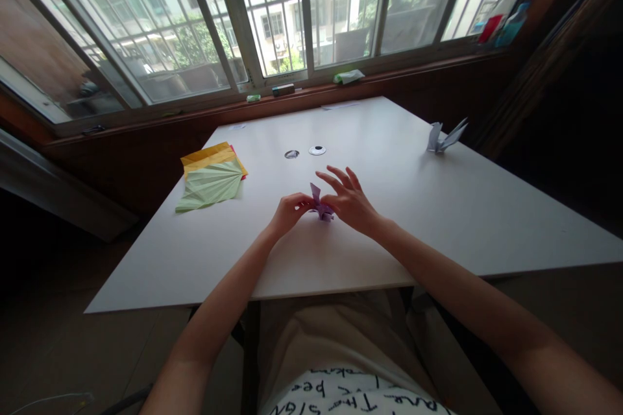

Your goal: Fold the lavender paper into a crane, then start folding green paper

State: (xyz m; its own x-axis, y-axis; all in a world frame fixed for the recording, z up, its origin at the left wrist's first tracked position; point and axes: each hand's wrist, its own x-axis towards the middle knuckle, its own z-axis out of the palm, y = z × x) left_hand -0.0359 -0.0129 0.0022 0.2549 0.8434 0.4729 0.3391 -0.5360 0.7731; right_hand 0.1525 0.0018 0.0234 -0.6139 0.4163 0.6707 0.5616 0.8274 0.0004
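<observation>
Folding purple paper on table: left hand pinches it, right hand pinches, other fingers spread; model part-formed, finished crane aside, sheets unused.

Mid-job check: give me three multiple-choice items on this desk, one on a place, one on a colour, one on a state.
1. Where does the stack of coloured paper lie?
A. left part of the table
B. on the windowsill
C. on the floor

2. What colour is the folded paper piece between the hands?
A. red
B. purple
C. green

3. How is the piece held?
A. left hand alone
B. lying untouched
C. pinched by both hands

Answers:
1 A, it sits on the white table.
2 B, it shows purple.
3 C, left hand and right hand meet on it.
</observation>
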